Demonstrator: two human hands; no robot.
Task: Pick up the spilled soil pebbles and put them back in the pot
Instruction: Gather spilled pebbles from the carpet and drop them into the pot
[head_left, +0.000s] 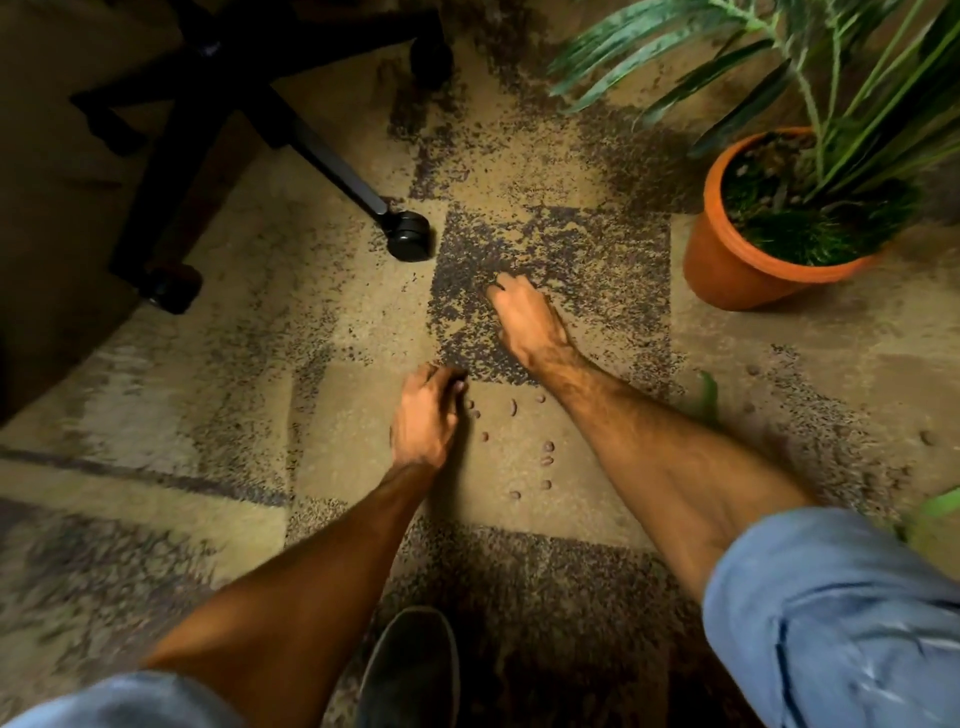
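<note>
The spilled pebbles (519, 447) lie loose on a pale patch of carpet (218, 322), a scatter running roughly from 12 down to 6 o'clock between the two forearms, with a few strays off at 3 o'clock near a fallen leaf tip (707, 396). The left hand (423, 418) sits at the scatter's 9 o'clock edge, fingers curled downward and bunched at the nearest pebbles; whether it already grips any cannot be told, since the fingertips are hidden under the knuckles. The right hand (522, 317) is further out, at 12 o'clock from the scatter, fingers curled onto the dark speckled carpet; what it holds, if anything, is not visible either. The pot (727, 260), terracotta and upright with its plant (810, 156), stands at about 2 o'clock from the pebbles, nearer the right hand than the left. So the left hand looks best placed for gathering, while the right has the shorter carry to the rim. Overhanging fronds may brush a hand coming in over the pot. An office chair base (311, 150) with its caster (410, 236) stands at 10 o'clock, well clear of that path. A dark shoe (410, 670) shows at 6 o'clock.
</note>
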